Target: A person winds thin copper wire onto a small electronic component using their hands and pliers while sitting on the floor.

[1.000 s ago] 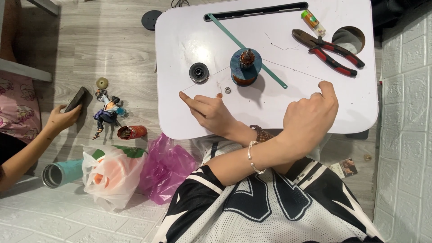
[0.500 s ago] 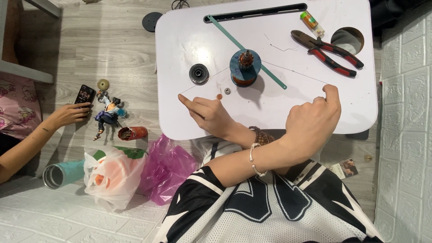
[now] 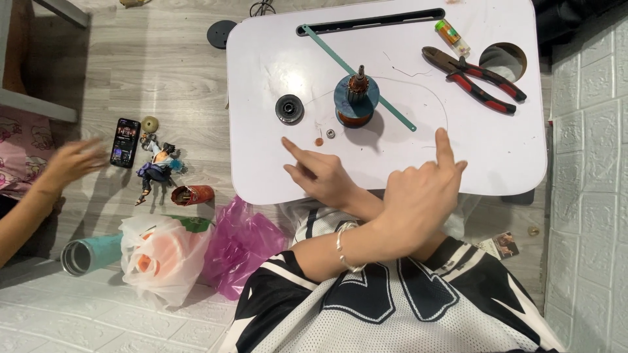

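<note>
Table: white, smooth folding table (image 3: pixel 510 163) with rounded corners, a black slot along its top edge and a round hole (image 3: pixel 504 60) at upper right.
Left hand: the left hand (image 3: pixel 418 196) crosses over to centre right; its index finger points up and touches the table near a thin wire (image 3: pixel 447 111), and the other fingers are curled. I cannot tell whether they pinch anything. A silver bracelet (image 3: pixel 340 245) is on that wrist.
Right hand: the right hand (image 3: pixel 320 173) lies left of it, fingers spread and holding nothing, the index tip just below a small metal washer (image 3: pixel 331 133) and a copper-coloured bit (image 3: pixel 319 141).
Centre: a motor armature (image 3: pixel 357 98) with copper windings stands upright on a blue disc, over a thin teal strip (image 3: pixel 392 104) that lies diagonally.
Beside it: a black round bearing-like part (image 3: pixel 289 108).
Upper right: red-and-black pliers (image 3: pixel 474 78); a small clear tube (image 3: pixel 453 36) with a yellow-green label.
Floor, left: grey wood-look boards with a dark phone (image 3: pixel 124 142), a small figurine (image 3: pixel 156 167), a red can (image 3: pixel 193 195), a crumpled pink plastic bag (image 3: pixel 242 245), a white plastic bag (image 3: pixel 160 255) and a teal tumbler (image 3: pixel 88 255).
Far left: another person's hand (image 3: pixel 69 163), blurred, near the phone.
</note>
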